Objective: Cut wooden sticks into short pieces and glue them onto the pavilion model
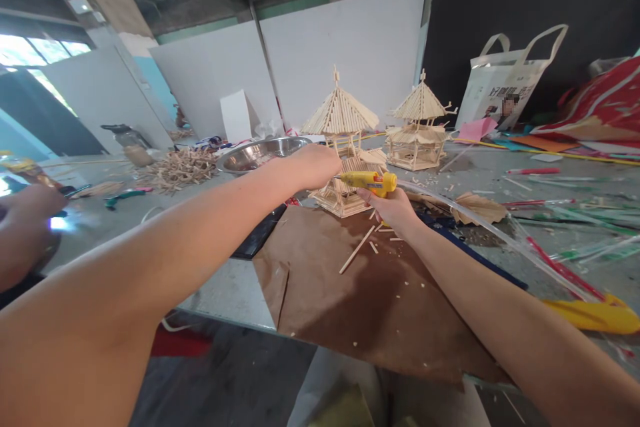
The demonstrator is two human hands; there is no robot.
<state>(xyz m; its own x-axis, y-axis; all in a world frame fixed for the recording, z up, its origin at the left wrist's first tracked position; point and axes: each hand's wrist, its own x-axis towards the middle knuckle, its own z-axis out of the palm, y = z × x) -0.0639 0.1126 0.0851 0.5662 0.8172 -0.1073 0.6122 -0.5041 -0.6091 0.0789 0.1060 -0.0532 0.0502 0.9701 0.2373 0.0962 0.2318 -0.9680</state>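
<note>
My right hand [393,207] is wrapped round the handle of a yellow hot glue gun [367,181]. Its nozzle points left, toward my left hand [323,165]. That hand is at the near model pavilion [336,113], made of thin wooden sticks with a cone-shaped roof. The back of my left hand faces me with the fingers curled; what they grip, if anything, is hidden. A clear glue stick [450,203] trails right from the gun's rear. Below the pavilion, loose wooden sticks [357,250] and small scraps lie on a brown sheet [330,300].
A second stick pavilion [419,127] stands behind on the right. A metal bowl [235,161] and a pile of short wood pieces [183,170] are left. Plastic strips, a yellow tool [595,315] and a tote bag [505,90] lie rightward. Another person's hand [33,210] shows far left.
</note>
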